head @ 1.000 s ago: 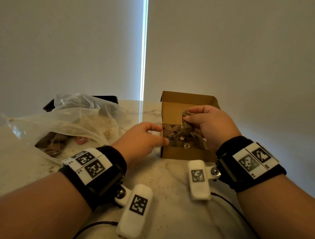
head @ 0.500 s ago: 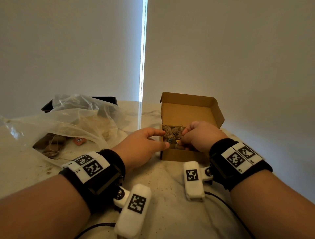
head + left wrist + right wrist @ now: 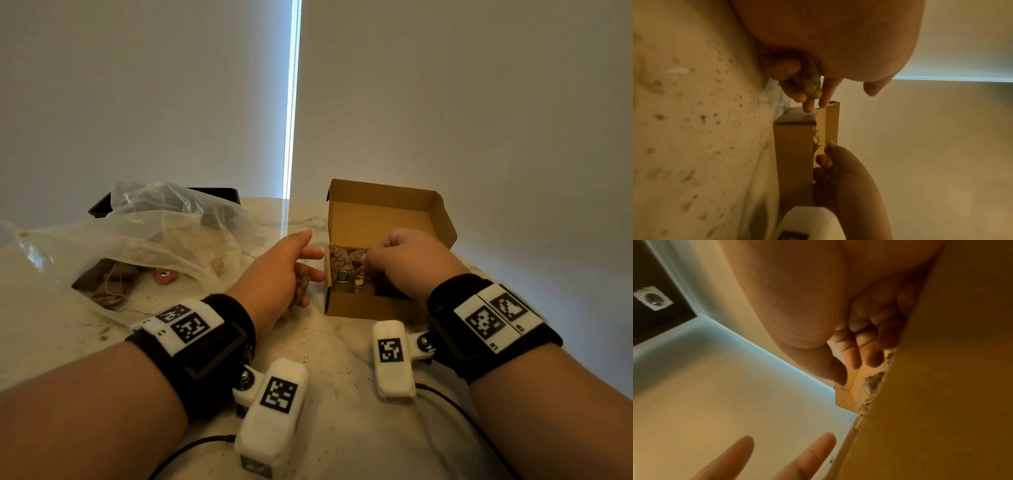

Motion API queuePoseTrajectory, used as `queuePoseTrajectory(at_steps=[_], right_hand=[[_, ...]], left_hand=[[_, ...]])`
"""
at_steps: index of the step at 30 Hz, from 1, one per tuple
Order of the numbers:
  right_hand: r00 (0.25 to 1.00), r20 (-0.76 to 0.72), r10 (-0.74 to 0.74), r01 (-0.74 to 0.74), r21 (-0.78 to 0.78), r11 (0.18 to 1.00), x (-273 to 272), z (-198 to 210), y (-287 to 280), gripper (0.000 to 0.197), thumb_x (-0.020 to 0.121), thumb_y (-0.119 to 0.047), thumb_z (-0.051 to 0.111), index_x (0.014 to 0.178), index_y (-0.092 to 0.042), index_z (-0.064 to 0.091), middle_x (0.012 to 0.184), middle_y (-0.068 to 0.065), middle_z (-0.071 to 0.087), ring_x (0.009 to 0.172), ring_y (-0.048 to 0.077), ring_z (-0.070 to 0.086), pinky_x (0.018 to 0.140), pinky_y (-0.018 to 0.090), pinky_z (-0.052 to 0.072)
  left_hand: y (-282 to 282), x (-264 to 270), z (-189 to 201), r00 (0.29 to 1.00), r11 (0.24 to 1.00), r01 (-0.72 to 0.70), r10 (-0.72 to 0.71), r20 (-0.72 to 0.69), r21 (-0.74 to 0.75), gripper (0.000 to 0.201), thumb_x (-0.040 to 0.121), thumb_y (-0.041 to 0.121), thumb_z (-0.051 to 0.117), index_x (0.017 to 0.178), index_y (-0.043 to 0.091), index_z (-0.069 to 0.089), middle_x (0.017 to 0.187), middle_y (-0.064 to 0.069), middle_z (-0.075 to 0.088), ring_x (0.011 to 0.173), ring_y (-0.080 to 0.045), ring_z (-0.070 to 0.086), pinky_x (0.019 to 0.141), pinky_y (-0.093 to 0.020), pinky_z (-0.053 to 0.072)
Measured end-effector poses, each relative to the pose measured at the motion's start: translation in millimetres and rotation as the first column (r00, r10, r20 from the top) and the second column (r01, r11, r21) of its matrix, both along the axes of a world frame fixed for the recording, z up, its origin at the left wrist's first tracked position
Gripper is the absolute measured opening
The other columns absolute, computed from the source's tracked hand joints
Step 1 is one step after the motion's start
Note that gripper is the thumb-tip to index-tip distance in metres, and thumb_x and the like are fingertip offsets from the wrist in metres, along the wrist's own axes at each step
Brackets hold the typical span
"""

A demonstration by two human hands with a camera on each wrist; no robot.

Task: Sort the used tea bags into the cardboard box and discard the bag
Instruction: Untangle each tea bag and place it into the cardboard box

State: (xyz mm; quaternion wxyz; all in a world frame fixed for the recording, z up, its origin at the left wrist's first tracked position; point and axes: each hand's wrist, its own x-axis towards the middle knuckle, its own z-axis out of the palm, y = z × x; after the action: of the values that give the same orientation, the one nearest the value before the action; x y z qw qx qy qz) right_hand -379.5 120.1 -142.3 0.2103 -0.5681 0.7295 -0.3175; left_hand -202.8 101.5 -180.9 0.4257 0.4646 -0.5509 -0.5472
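The open cardboard box (image 3: 373, 303) stands on the table with several used tea bags (image 3: 346, 260) inside. My right hand (image 3: 404, 263) reaches into it from the near right, its fingers curled down on a tea bag among the pile. Just left of the box, my left hand (image 3: 291, 274) grips a crumpled tea bag (image 3: 302, 291) in its lower fingers, thumb and forefinger stretched toward the box wall. The left wrist view shows that tea bag (image 3: 812, 87) between the fingers, close to the box (image 3: 793, 154). The clear plastic bag (image 3: 154, 240) lies at the left with more tea bags (image 3: 106, 284) in it.
A red tag (image 3: 164, 275) lies at the plastic bag's mouth. Behind the bag is a black tray (image 3: 219, 195). Tea crumbs speckle the marble tabletop (image 3: 329, 346) in front of the box. The wall rises close behind the table.
My right hand came down from above the box into it with its tea bag. My left hand drew slightly back from the box's left wall.
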Motion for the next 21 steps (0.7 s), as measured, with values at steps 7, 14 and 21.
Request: queuePoseTrajectory(at_steps=[7,14,21], right_hand=[[0.978,0.046,0.204,-0.191,-0.203,0.96,24,4,21,0.023,0.093,-0.043,0.063,0.085,-0.021,0.064,0.079,0.0,0.068,0.067,0.009,0.062,0.053,0.018,0.046],[0.928,0.17,0.333,-0.307,-0.162,0.938,36,-2,23,0.017,0.089,-0.038,0.069,0.093,-0.022,0.071,0.087,0.0,0.076,0.081,0.015,0.073,0.075,0.03,0.061],[0.923,0.243,0.297,-0.289,-0.069,0.955,32,1,23,0.008,0.094,-0.022,0.066,0.093,-0.017,0.072,0.076,0.0,0.071,0.061,0.009,0.065,0.057,0.02,0.052]], left_hand=[[4,-4,4,0.945,0.997,-0.023,-0.001,-0.328,-0.069,0.052,0.1,0.055,0.034,0.123,0.015,0.06,0.09,-0.011,0.061,0.057,-0.014,0.049,0.051,-0.026,0.043],[19,-4,4,0.967,0.899,0.033,-0.139,-0.215,-0.436,0.029,0.109,0.019,0.027,0.119,0.018,0.054,0.096,-0.028,0.056,0.077,-0.024,0.064,0.072,-0.03,0.062],[12,-9,8,0.995,0.893,0.094,-0.102,0.006,-0.439,0.027,0.106,0.018,0.036,0.13,0.022,0.048,0.109,0.007,0.055,0.102,-0.01,0.057,0.08,-0.02,0.051]])
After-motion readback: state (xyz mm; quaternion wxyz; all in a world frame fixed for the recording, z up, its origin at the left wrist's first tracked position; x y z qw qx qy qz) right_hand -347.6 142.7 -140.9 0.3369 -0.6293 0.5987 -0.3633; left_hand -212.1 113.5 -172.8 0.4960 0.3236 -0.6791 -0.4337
